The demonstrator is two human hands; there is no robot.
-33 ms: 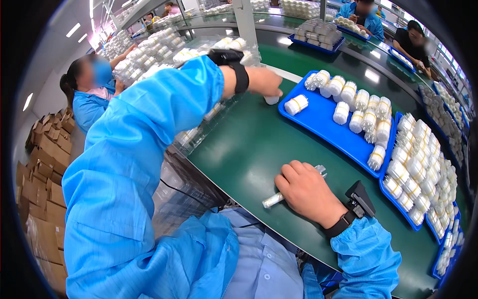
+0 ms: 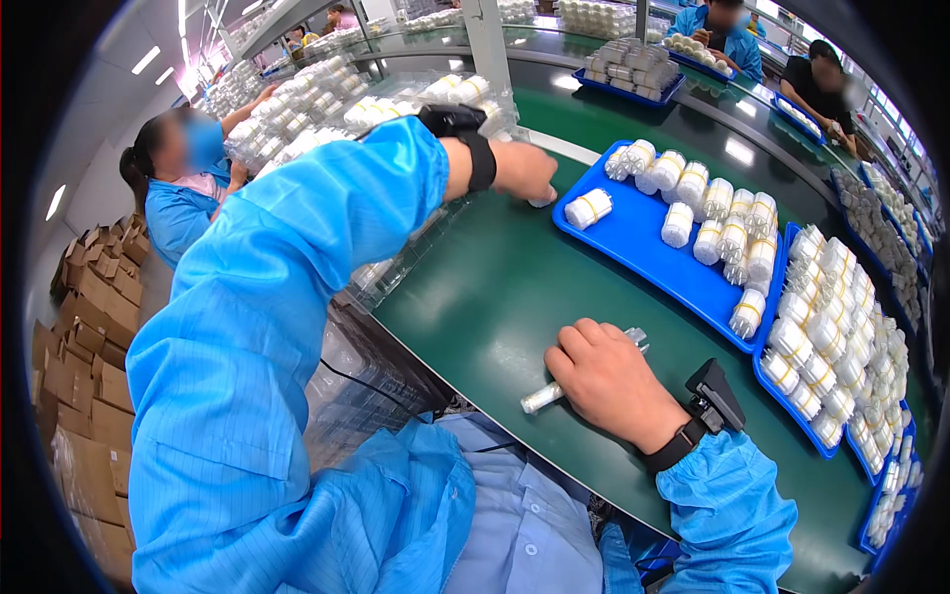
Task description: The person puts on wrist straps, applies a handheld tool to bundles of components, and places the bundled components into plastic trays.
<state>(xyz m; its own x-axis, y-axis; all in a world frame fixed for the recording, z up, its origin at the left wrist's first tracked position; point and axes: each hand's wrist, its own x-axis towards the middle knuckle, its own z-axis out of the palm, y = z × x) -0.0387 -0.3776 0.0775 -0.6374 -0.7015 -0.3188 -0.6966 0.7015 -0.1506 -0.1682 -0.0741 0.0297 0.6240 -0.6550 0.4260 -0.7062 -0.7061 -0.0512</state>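
At the far side of the green bench, my left hand (image 2: 524,172) is closed over a small white piece (image 2: 542,201). Only its lower edge shows under the fingers, so its kind is hidden. My right hand (image 2: 616,386) lies nearer on the bench, fingers curled over a slim clear tube (image 2: 540,399) with whitish contents. The tube's two ends stick out on either side of that hand. Beyond it is a blue tray (image 2: 643,243), part filled with white-ended bundles (image 2: 693,183) held by yellow bands. One bundle (image 2: 589,209) lies apart at the tray's left end.
More blue trays heaped with bundles (image 2: 826,327) stand to the right. Plastic-wrapped stacks of white pieces (image 2: 307,109) are at the back left, where a co-worker (image 2: 178,188) reaches in. A metal post (image 2: 487,59) rises at the back; cardboard boxes (image 2: 99,366) stand left.
My left hand has shifted very slightly left and lower, and less of the white piece shows. The right hand and tube have stayed in place.
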